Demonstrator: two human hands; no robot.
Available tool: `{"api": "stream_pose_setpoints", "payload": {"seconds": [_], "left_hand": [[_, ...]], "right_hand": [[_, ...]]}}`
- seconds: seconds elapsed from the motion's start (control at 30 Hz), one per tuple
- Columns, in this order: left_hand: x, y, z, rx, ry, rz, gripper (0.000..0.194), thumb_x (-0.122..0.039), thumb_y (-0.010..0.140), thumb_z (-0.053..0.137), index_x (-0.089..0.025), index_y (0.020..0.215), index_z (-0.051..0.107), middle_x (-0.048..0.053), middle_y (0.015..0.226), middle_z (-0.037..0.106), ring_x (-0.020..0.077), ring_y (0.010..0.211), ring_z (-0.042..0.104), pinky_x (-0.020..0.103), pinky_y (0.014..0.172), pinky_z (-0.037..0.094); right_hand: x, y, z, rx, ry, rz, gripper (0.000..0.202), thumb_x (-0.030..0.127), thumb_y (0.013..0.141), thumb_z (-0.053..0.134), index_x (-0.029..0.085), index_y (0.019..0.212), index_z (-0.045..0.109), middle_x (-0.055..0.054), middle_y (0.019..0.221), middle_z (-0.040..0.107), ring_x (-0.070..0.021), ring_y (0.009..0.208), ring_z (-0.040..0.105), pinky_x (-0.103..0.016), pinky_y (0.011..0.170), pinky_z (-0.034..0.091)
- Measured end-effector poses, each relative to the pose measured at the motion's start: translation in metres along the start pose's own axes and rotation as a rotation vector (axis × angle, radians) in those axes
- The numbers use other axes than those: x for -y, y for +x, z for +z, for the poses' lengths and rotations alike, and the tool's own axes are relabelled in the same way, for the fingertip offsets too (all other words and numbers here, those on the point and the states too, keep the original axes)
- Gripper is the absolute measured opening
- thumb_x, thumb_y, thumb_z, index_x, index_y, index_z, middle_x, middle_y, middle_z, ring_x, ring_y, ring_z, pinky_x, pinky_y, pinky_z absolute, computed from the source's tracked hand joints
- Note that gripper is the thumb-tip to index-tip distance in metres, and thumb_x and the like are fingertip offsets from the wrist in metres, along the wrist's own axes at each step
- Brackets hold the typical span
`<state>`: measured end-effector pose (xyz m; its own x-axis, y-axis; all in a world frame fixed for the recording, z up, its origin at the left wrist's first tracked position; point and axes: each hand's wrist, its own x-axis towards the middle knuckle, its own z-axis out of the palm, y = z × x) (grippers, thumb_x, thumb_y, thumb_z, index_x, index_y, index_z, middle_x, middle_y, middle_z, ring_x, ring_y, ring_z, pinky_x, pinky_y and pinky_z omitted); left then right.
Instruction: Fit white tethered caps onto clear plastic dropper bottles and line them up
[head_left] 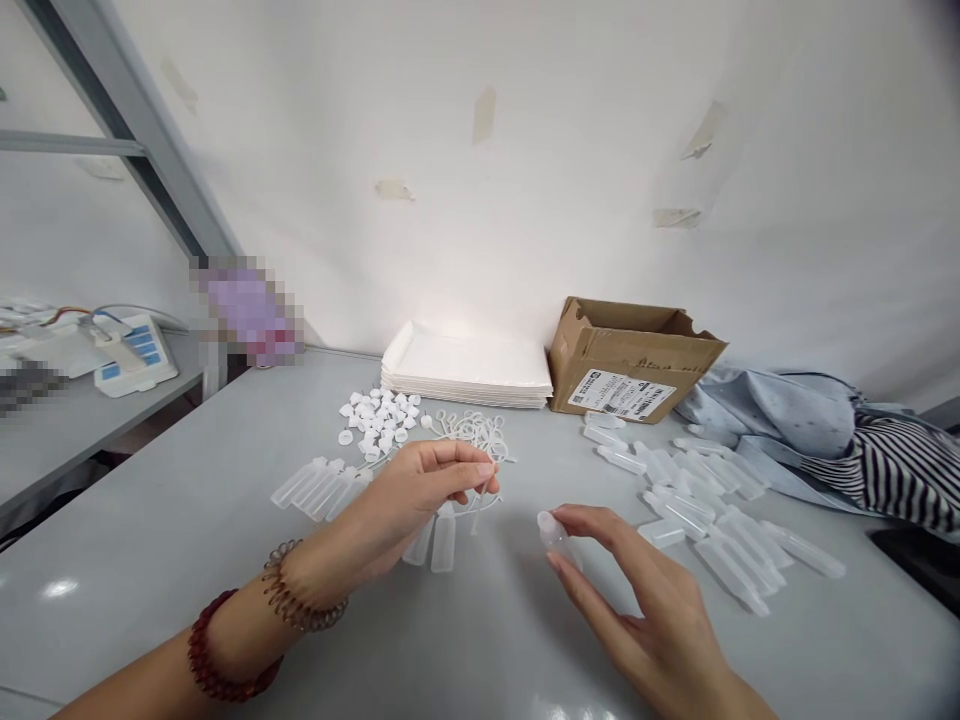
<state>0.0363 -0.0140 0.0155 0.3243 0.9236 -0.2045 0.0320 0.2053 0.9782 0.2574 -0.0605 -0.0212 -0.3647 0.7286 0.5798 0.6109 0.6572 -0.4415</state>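
My left hand (431, 490) pinches a thin white looped strip (481, 497) between thumb and fingers at the centre. To its right my right hand (637, 590) holds a translucent plastic bottle (553, 536) between thumb and forefinger, its round neck pointing up and left. Beyond my left hand lies a pile of white looped strips (480, 430), with white caps (379, 418) to its left. A row of translucent bottles (311, 487) lies left of my left hand, and two more (443, 542) lie just under it. Several loose bottles (731, 560) are scattered at the right.
A stack of white padded envelopes (465, 370) and an open cardboard box (630, 360) stand against the wall. Blue and striped cloth (795, 430) lies at the right, near a dark object (919, 570). Another table (75, 430) with a device (135, 355) is at the left.
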Motion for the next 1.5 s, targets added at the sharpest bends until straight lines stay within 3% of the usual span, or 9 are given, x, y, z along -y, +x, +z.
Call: {"api": "stream_pose_setpoints", "payload": {"seconds": [0.13, 0.37, 0.87, 1.23, 1.5], "left_hand": [[0.002, -0.001, 0.001, 0.019, 0.022, -0.039, 0.020, -0.040, 0.078, 0.064, -0.023, 0.069, 0.066, 0.002, 0.076, 0.064, 0.0184, 0.074, 0.052, 0.031, 0.074, 0.040], [0.009, 0.000, 0.005, 0.086, -0.065, -0.122, 0.015, -0.034, 0.075, 0.069, -0.022, 0.084, 0.069, 0.000, 0.070, 0.065, 0.0156, 0.067, 0.053, 0.030, 0.072, 0.041], [0.008, -0.004, 0.008, 0.126, 0.128, -0.113, 0.019, -0.041, 0.076, 0.066, -0.023, 0.084, 0.068, 0.001, 0.079, 0.068, 0.0204, 0.080, 0.060, 0.033, 0.074, 0.041], [0.004, -0.003, 0.007, 0.149, 0.167, -0.139, 0.019, -0.038, 0.079, 0.064, -0.020, 0.086, 0.067, -0.001, 0.077, 0.068, 0.0168, 0.080, 0.059, 0.030, 0.077, 0.042], [0.009, -0.001, 0.009, 0.088, 0.396, 0.064, 0.016, -0.034, 0.080, 0.061, -0.020, 0.083, 0.068, 0.000, 0.077, 0.069, 0.0181, 0.078, 0.059, 0.031, 0.074, 0.044]], "right_hand": [[0.002, 0.002, 0.001, -0.017, 0.010, -0.004, 0.022, 0.019, 0.091, 0.051, 0.020, 0.113, 0.051, -0.007, 0.095, 0.070, -0.0172, 0.082, 0.070, -0.024, 0.069, 0.059], [-0.001, 0.000, 0.003, -0.018, -0.027, -0.004, 0.023, 0.021, 0.092, 0.051, 0.020, 0.114, 0.050, -0.007, 0.097, 0.070, -0.0182, 0.085, 0.070, -0.027, 0.072, 0.059], [-0.003, -0.001, 0.005, 0.005, -0.024, -0.027, 0.027, 0.018, 0.092, 0.051, 0.019, 0.119, 0.047, -0.008, 0.099, 0.068, -0.0173, 0.087, 0.068, -0.026, 0.074, 0.058], [-0.003, -0.003, 0.004, 0.044, -0.016, -0.024, 0.029, 0.018, 0.093, 0.050, 0.021, 0.121, 0.044, -0.008, 0.101, 0.067, -0.0169, 0.090, 0.067, -0.026, 0.076, 0.057], [-0.007, -0.003, 0.007, 0.048, -0.003, 0.002, 0.031, 0.018, 0.092, 0.050, 0.023, 0.122, 0.043, -0.008, 0.103, 0.066, -0.0177, 0.092, 0.066, -0.028, 0.077, 0.056]]}}
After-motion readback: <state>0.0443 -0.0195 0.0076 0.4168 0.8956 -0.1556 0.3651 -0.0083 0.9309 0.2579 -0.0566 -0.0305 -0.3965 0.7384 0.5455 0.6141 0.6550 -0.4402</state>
